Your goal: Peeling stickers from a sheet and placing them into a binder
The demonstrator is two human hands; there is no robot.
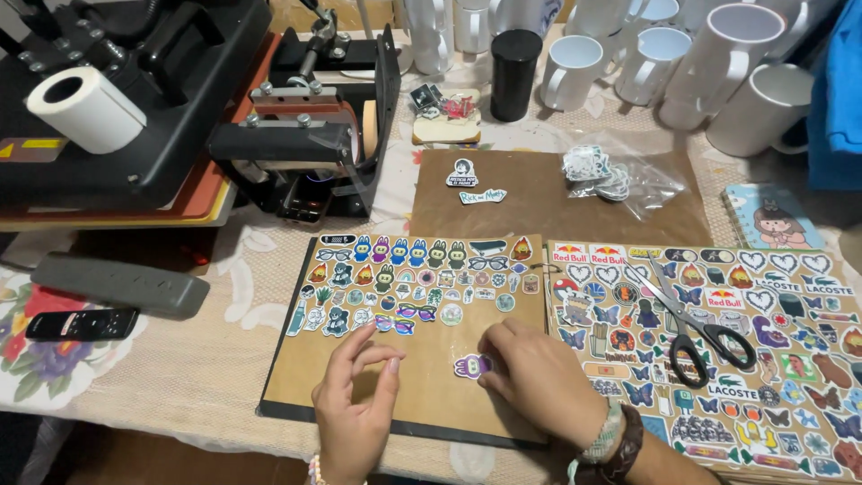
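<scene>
Purple sticker [470, 365] lies on the near part of the brown board [431, 377], pinned under right hand [539, 377] fingertips. Left hand [355, 395] hovers just left, released, holding nothing. Judgement: press flat, aligned below existing sticker rows [413, 283], scissors [696, 328] well right.

One view only, head-worn, looked steeply down and forward over the table [206, 377]. Hands sat close at bottom centre: left hand [355, 409], right hand [539, 377], both over the brown board [431, 377]. Press machine [135, 108] filled the upper left; white mugs [718, 63] lined the far edge, upper right. No second view overlapped.
</scene>
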